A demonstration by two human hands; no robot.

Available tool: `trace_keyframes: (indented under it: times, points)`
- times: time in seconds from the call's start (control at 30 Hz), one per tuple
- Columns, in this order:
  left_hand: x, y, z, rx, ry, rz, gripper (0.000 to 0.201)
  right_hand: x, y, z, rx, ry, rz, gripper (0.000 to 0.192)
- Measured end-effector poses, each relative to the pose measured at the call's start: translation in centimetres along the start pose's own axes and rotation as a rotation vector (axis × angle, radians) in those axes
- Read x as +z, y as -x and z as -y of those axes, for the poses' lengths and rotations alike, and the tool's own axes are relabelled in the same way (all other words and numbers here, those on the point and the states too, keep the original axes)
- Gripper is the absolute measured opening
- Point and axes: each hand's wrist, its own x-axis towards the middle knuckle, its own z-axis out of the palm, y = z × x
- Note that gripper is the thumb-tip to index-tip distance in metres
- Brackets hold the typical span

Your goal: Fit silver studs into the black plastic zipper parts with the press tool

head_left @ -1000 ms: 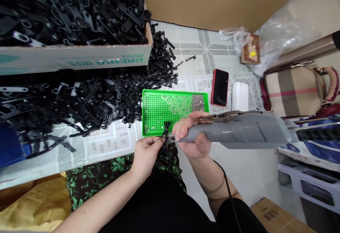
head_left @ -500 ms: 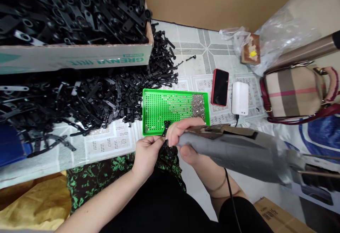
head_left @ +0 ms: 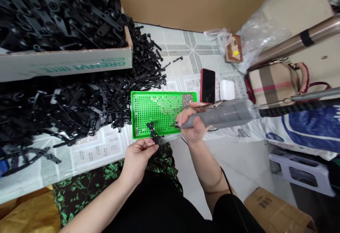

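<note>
Down near the body, the left hand [head_left: 138, 156] pinches a small black plastic part [head_left: 153, 135] between thumb and fingers [head_left: 152, 148], which close tightly on its lower end; the part stands up over the near edge of the green tray [head_left: 148, 114]. Just to the right, the right hand [head_left: 191, 125] wraps fully round the front of a grey electric screwdriver [head_left: 225, 114], and the tool's tip rests at the tray's near right area, a short way from the black part and not touching it. A thin black cord [head_left: 225, 183] hangs down past the right forearm.

The tray is perforated, with a heap of tiny silvery screws [head_left: 187, 100] in its far right corner and more scattered across the holes. Left of it a loose pile of black parts [head_left: 79, 101] spreads over the bench [head_left: 106, 148], and behind that stands a cardboard box [head_left: 66, 62] filled with the same pieces. Right of the tray lie a red phone [head_left: 207, 86] and a white charger [head_left: 226, 89], partly covered by the screwdriver's body. Farther right sits a checked handbag [head_left: 271, 82].

The screwdriver's bit is too small to make out, and the tool's rear end blurs into the clutter at the right edge.
</note>
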Motion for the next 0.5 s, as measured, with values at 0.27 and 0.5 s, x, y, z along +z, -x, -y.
trace_keyframes:
  times: [0.27,0.5]
  points:
    - [0.1,-0.2,0.3,0.009,0.011,-0.038,0.025,-0.6,0.2,-0.7,0.021,0.06,-0.032,0.032]
    - [0.3,-0.1,0.0,-0.01,0.008,-0.061,0.025,0.4,2.1,-0.5,-0.008,0.216,-0.171,0.029]
